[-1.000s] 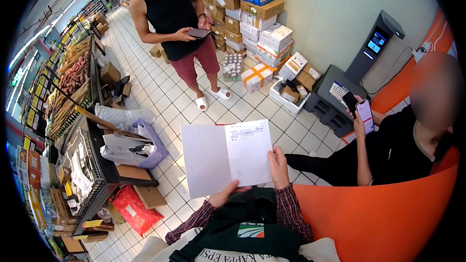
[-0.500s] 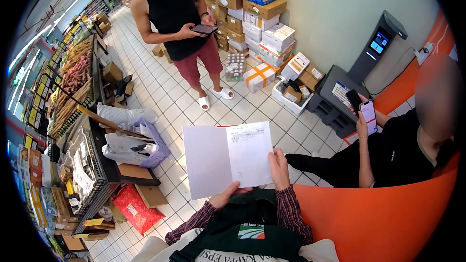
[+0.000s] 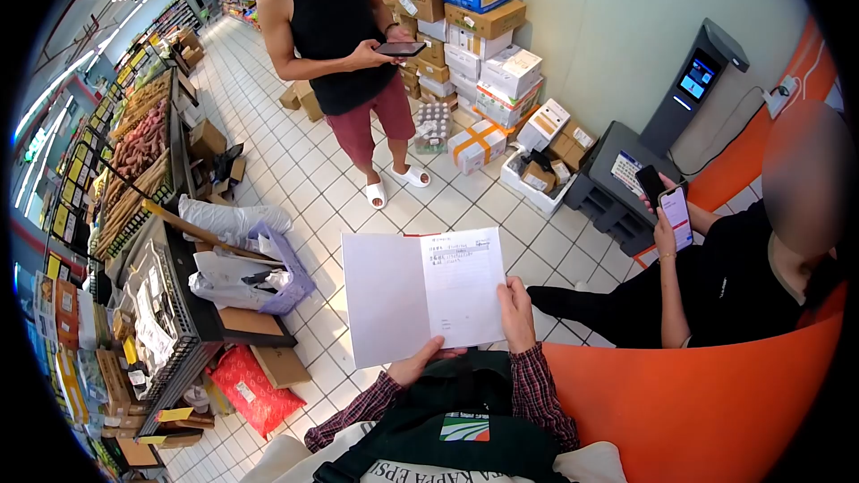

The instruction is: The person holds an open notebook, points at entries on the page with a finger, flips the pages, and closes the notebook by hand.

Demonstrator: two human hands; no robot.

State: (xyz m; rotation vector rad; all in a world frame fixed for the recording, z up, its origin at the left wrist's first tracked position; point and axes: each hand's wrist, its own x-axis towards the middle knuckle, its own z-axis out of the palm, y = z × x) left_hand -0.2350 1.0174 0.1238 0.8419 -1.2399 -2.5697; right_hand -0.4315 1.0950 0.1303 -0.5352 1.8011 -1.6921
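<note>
An opened booklet (image 3: 465, 304) with white pages is held in front of my body. Its right page carries a few lines of print and handwriting near the top; the left side is plain. My left hand (image 3: 420, 363) grips the bottom edge near the fold, with the thumb on top. At the right edge, my right hand (image 3: 515, 315) pinches the page between thumb and fingers. Most of the fingers of both hands are hidden behind the booklet. A dark green apron (image 3: 447, 394) lies below it on my body.
An orange counter (image 3: 662, 394) curves along my right. A seated person (image 3: 743, 277) there holds two phones. Across the tiled floor, a standing person (image 3: 335, 27) looks down at a phone. Stacked boxes (image 3: 483, 54), a dark scale-like machine (image 3: 617, 179), a purple basket (image 3: 286, 268) and shelves surround us.
The standing person has shifted slightly to the right, phone still in hand. The booklet has moved very slightly right and down in view, with both my hands keeping their grip.
</note>
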